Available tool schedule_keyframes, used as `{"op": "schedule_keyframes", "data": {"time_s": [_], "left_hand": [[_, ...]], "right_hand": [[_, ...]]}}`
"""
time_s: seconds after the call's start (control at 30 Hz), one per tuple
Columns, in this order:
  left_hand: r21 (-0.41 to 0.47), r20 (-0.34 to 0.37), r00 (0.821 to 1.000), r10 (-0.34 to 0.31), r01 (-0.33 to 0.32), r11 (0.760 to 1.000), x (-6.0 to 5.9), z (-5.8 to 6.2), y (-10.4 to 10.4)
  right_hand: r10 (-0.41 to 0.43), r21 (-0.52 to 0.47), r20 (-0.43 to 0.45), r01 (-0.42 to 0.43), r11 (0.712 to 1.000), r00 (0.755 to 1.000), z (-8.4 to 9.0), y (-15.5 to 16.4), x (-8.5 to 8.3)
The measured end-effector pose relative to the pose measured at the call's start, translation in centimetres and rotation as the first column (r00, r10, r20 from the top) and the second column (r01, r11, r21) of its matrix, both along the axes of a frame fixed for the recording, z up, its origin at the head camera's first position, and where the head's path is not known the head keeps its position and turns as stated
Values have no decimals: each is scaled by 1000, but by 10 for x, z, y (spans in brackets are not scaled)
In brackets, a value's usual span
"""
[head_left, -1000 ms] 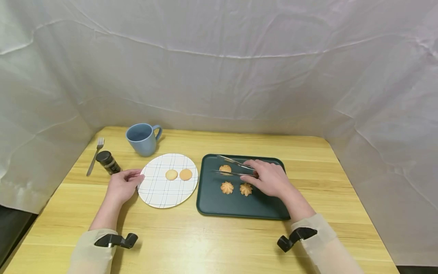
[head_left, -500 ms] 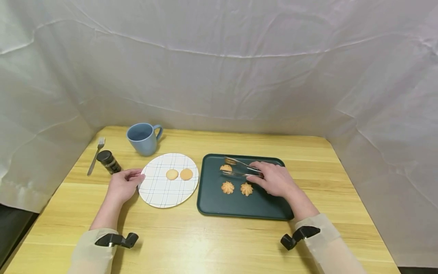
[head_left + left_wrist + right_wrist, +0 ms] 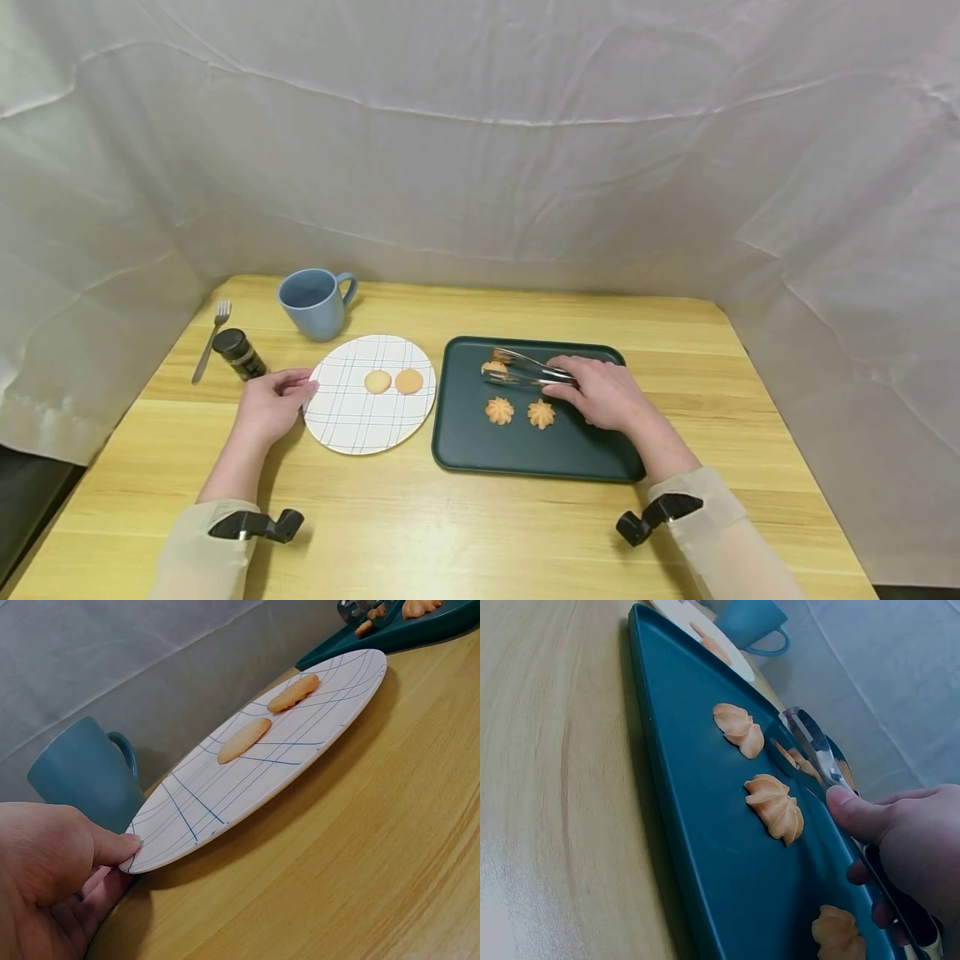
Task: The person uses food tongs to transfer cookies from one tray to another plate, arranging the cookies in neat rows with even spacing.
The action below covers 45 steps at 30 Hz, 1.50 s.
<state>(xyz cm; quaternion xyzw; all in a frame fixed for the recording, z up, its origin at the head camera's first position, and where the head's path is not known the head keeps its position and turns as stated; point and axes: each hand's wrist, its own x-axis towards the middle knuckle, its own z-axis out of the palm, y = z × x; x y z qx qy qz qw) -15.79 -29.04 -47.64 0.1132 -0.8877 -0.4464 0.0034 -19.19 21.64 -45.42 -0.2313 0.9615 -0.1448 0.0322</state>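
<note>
My right hand (image 3: 592,390) grips metal tongs (image 3: 525,370) over the dark green tray (image 3: 525,454). The tong tips close round a small cookie (image 3: 492,367) at the tray's back left. Two swirl cookies (image 3: 498,410) (image 3: 540,412) lie in front of the tongs. The right wrist view shows the tongs (image 3: 814,750) and a third swirl cookie (image 3: 836,934) near my right hand (image 3: 900,840). My left hand (image 3: 273,404) pinches the left rim of a white checked plate (image 3: 352,429); its thumb (image 3: 120,846) lies on top of the rim. Two round cookies (image 3: 377,382) (image 3: 408,381) lie on the plate.
A blue mug (image 3: 313,302) stands behind the plate. A dark spice jar (image 3: 238,354) and a fork (image 3: 210,340) lie at the far left of the wooden table (image 3: 450,533). White cloth walls close in the back and both sides.
The tongs' arms have come together round the small cookie, and my right hand has shifted slightly right. My left hand has stayed on the plate's rim.
</note>
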Motion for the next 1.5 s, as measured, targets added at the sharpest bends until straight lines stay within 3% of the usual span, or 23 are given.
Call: {"op": "schedule_keyframes", "data": {"time_s": [0.9,1.5], "left_hand": [[-6,6,1000,-5,5,1000,0,3,2],[-3,6,1000,8,-8,1000,1,2,2]], "right_hand": [[-13,-26,30,14,1000,999,-3,0,-2],[1,-57,-17,-2,998,1000,10,-4,7]]}}
